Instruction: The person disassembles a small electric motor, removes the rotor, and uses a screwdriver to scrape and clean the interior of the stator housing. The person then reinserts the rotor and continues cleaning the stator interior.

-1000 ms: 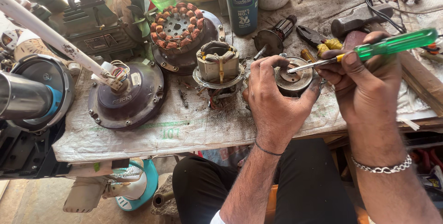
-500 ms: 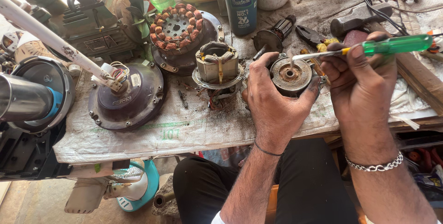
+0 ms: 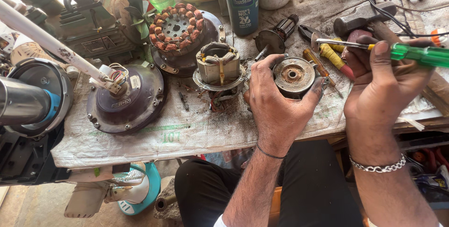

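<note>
Two bare hands worked at centre and right of the frame, w/ motor parts spread across the cloth-covered bench (image 3: 154, 138). Far left: a metal tube (image 3: 21, 100) poked in from the edge, and a white pipe (image 3: 51, 44) ran diagonally down to a dark round fan motor housing (image 3: 126, 98), lower left of centre. Upper centre-left sat a copper-wound stator (image 3: 177, 25); just right of it, a smaller square-core stator (image 3: 219, 68). Top centre stood a blue spray can (image 3: 241, 2).

Left hand (image 3: 276, 100), centre frame, had its fingers curled around a round rusty motor rotor (image 3: 293, 75), gripping it from the sides, face up, resting at the bench's near edge. Yellow-handled pliers (image 3: 327, 51) lay just beyond it. Right hand (image 3: 381, 82), right of frame, was closed around a green-handled screwdriver (image 3: 421, 54), shaft pointing left, tip above and apart from the rotor. A chain bracelet (image 3: 379, 166) circled that wrist.
</note>
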